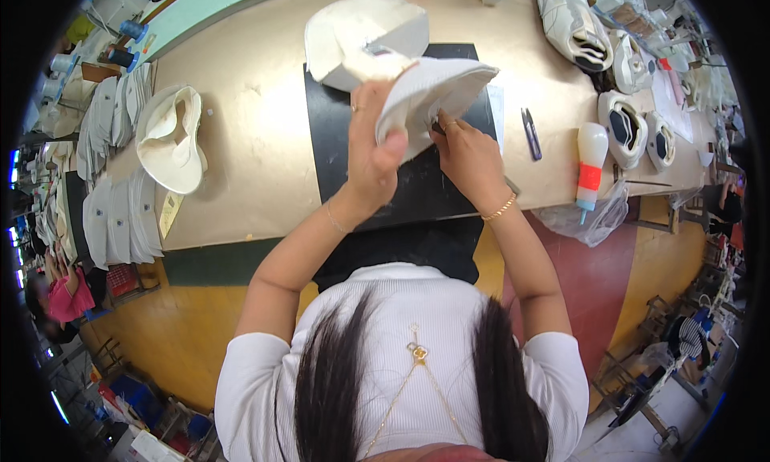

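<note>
A white, curved shoe upper (417,101) is held up above a black mat (337,161). My left hand (373,157) grips its left side, thumb on the near face and the other fingers partly hidden behind it. At the lower right edge of this piece my right hand (472,159) is closed, fingertips pinched around a small dark tool (438,128) that touches the inner side; its exact kind is mostly covered by the fingers. Just beyond lies a second cream upper (361,37), standing on the far part of the mat.
Another cream upper (172,141) sits left, beside stacked grey-white pieces (120,217) and a yellow slip (170,212). To the right lie thread snips (531,135), a white squeeze bottle with a red band (591,153), a plastic bag (597,221) and several uppers (622,129).
</note>
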The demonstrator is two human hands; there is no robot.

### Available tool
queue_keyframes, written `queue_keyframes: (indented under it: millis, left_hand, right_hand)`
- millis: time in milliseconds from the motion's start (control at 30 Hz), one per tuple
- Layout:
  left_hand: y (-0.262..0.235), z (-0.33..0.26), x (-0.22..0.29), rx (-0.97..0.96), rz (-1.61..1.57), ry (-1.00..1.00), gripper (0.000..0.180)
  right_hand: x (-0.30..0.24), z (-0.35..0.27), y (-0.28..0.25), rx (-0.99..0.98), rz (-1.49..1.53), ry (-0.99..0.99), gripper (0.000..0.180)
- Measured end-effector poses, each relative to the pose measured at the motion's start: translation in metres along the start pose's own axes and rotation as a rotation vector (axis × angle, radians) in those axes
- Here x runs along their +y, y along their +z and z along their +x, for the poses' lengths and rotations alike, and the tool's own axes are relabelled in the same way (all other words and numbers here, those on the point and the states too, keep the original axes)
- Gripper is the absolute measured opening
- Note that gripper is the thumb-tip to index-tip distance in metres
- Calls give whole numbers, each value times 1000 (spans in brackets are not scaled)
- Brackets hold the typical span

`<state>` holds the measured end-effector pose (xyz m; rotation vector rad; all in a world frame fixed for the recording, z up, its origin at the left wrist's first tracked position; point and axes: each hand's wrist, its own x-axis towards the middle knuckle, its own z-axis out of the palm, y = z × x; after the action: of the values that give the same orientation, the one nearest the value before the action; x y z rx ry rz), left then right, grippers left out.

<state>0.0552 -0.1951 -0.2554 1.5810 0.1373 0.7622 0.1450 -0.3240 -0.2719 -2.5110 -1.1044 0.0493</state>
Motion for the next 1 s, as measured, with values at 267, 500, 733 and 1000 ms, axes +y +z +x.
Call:
queue_keyframes:
  millis: [267, 500, 733, 1000]
  left_hand:
    - [-4, -9, -6, 39, -28, -14, 66]
    - [5, 25, 12, -36, 58, 19, 52]
    - [29, 68, 19, -242, 313, 49, 51]
    - [37, 85, 15, -240, 294, 1, 45]
  right_hand:
    - [-3, -8, 10, -12, 30, 20, 29]
    - [-9, 8, -41, 240, 68, -13, 24]
    - [23, 14, -18, 13, -125, 34, 23]
    - [23, 13, -5, 78, -29, 36, 24]
